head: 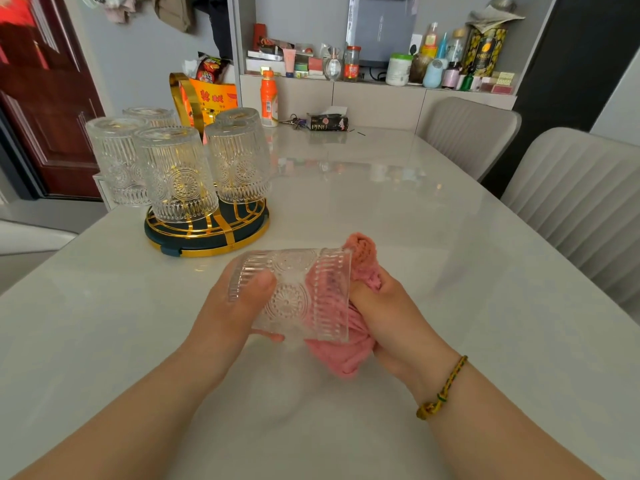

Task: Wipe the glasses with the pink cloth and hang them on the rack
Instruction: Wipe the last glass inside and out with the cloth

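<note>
My left hand (232,306) grips an embossed clear glass (294,292), lying on its side above the table with its mouth to the right. My right hand (391,317) holds the pink cloth (346,355), part of which is pushed inside the glass. A gold wire rack on a dark green round base (207,237) stands on the table at the left. Several matching glasses (176,174) hang upside down on it.
The white glossy table (381,209) stretches ahead. At its far end sit an orange bottle (268,98), keys and a tissue pack (327,122). Two grey ribbed chairs (575,188) stand along the right edge. A cluttered shelf runs along the back wall.
</note>
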The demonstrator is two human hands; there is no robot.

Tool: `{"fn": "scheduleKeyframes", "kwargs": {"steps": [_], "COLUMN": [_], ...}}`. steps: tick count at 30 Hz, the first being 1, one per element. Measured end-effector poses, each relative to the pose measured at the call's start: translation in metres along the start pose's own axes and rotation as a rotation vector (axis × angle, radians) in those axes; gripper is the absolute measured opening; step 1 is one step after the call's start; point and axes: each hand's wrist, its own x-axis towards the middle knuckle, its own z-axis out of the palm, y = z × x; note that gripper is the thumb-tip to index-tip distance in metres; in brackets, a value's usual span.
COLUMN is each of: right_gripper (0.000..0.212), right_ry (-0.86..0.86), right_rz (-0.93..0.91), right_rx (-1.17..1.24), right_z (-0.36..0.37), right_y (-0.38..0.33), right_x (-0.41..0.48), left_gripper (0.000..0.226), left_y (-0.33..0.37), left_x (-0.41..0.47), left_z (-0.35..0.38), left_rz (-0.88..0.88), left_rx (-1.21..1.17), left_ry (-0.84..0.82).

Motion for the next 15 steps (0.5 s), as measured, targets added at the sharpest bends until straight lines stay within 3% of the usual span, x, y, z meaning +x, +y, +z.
{"fn": "scheduleKeyframes", "kwargs": {"steps": [6, 9, 11, 13, 15], "right_gripper": [0.025, 0.014, 0.009, 0.017, 0.02], "right_ry": [-0.151, 0.016, 0.163, 0.19, 0.173], "right_rz": [0.248, 0.082, -0.135, -0.299, -0.326], "right_rx": [0.211, 0.115, -0.084, -0.278, -0.386], "right_z": [0.0, 0.0, -0.002, -0.002, 0.0], "right_y": [0.006, 0.004, -0.002, -0.006, -0.004], "right_x": [0.0, -0.001, -0.002, -0.004, -0.008], "left_gripper": [0.091, 0.097, 0.09, 0.081, 0.073], "left_y": [-0.006, -0.005, 0.003, 0.01, 0.012], "left_x": [0.001, 0.001, 0.001, 0.001, 0.003], "left_z": [-0.004, -0.003, -0.002, -0.002, -0.001], "left_rz": [0.131, 0.034, -0.149, -0.348, -0.463], "left_rx": [0.03, 0.058, -0.069, -0.189, -0.201], "left_ry": [0.071, -0.006, -0.086, -0.142, -0.117]}}
